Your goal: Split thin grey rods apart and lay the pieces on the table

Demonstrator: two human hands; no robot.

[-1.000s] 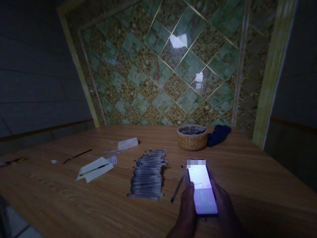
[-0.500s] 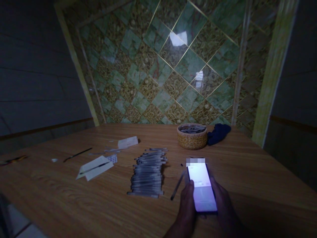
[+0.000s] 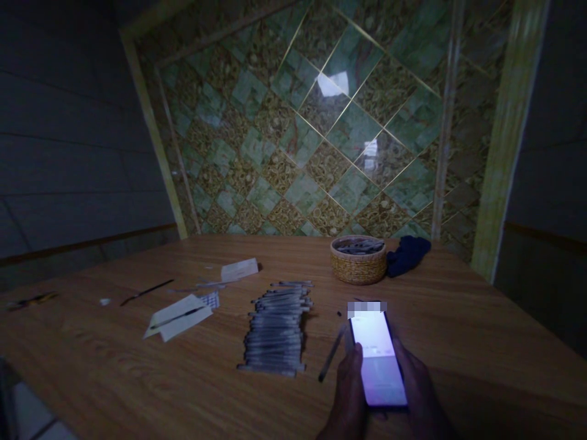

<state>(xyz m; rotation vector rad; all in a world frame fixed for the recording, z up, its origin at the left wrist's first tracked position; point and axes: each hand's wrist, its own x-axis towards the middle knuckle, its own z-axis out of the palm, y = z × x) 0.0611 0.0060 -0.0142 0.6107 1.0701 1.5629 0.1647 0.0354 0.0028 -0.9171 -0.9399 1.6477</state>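
A smartphone (image 3: 380, 366) with a brightly lit screen is held upright over the near right part of the table. My left hand (image 3: 347, 385) grips its left edge, the thumb lying along the side of the screen. On the opposite edge, my right hand (image 3: 419, 385) is closed around the phone, its fingers mostly dark. Just left of my left hand lies a single pen (image 3: 331, 355). Farther left, a stack of many pens (image 3: 275, 333) is laid out side by side in a column.
Behind the phone stands a woven basket (image 3: 358, 267) full of pens, with a dark blue cloth (image 3: 408, 255) beside it. Paper sheets (image 3: 183, 316), a small white box (image 3: 239, 269), a thin dark stick (image 3: 147, 292) and scissors-like handles (image 3: 32, 300) lie leftward on the wooden table (image 3: 114, 366).
The whole view has tilted slightly upward, so everything sits a little lower in the picture. Both hands keep their hold on the phone.
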